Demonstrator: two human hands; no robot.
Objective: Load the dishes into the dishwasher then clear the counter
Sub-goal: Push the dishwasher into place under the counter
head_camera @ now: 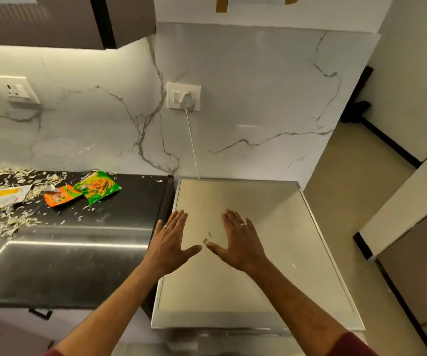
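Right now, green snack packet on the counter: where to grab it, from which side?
Judging by its pose, pinch the green packet at its right corner, coming from the right with the left hand. It lies flat on the black counter, so a top grab has little to close on, and the orange packet crowds its left edge.

A single head-worn wide-angle view looks steeply forward and down from close above the dishwasher's steel top (256, 253), facing the marble wall (245, 98), the black counter (78, 265) along its left.
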